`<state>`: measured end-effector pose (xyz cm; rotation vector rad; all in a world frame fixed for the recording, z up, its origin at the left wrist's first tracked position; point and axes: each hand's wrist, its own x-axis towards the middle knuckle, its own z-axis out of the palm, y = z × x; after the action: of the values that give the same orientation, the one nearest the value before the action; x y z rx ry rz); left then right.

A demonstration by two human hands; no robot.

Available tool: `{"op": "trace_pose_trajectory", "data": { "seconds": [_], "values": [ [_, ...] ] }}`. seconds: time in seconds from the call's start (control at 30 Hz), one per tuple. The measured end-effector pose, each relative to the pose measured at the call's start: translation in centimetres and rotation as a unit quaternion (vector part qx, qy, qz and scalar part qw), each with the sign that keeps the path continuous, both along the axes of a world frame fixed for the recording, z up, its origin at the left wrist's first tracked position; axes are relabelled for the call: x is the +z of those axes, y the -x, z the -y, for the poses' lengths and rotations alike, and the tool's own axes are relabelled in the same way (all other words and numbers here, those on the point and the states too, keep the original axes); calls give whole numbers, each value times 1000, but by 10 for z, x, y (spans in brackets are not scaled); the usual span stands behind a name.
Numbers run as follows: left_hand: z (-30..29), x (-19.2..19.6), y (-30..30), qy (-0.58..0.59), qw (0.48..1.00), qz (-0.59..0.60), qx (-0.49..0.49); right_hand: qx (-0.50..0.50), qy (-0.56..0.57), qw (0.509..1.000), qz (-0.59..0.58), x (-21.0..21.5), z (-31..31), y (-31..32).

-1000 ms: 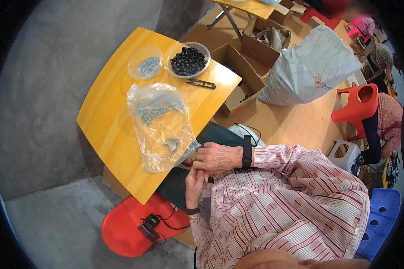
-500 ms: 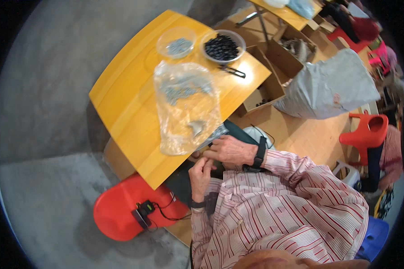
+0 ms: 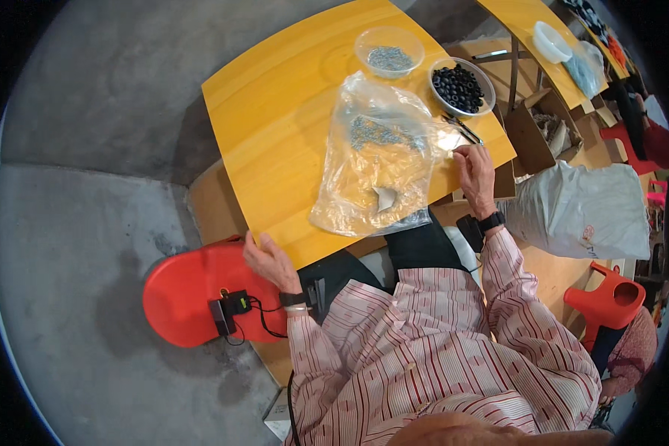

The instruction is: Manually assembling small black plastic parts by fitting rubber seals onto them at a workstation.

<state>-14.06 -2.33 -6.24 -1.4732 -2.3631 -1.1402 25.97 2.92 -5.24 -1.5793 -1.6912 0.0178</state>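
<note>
Left hand [image 3: 267, 260] grips the yellow table's [image 3: 275, 126] near edge — right hand [image 3: 474, 175] rests loose beside the plastic bag [image 3: 379, 160].

Off to the far right I see a bulky white sack [image 3: 583, 212] on the floor, with an open cardboard box [image 3: 539, 130] just beyond it. A red plastic stool [image 3: 609, 305] stands lower right. A second yellow surface [image 3: 531, 33] runs along the top edge, carrying a white bowl [image 3: 552, 41]. The floor [image 3: 89, 134] on my left is grey concrete.
</note>
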Motion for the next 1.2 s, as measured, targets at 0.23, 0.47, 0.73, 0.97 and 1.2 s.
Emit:
{"op": "trace_pose_trajectory", "data": {
  "seconds": [0.23, 0.47, 0.73, 0.97, 1.2],
  "values": [
    [-5, -5, -8, -5, 995, 96, -25, -96, -19, 994, 49, -27, -13, 6],
    [-6, -21, -6, -18, 995, 87, -47, -100, -36, 993, 49, -38, -18, 5],
    [-13, -29, -8, -28, 996, 69, -56, -87, -64, 992, 62, -38, -19, -1],
    [-16, -36, -8, -41, 994, 86, -49, -115, -47, 989, 78, -47, -22, -1],
    [-12, -46, -10, -37, 996, 67, -45, -104, -49, 990, 85, -53, -25, -8]
  ]
}}
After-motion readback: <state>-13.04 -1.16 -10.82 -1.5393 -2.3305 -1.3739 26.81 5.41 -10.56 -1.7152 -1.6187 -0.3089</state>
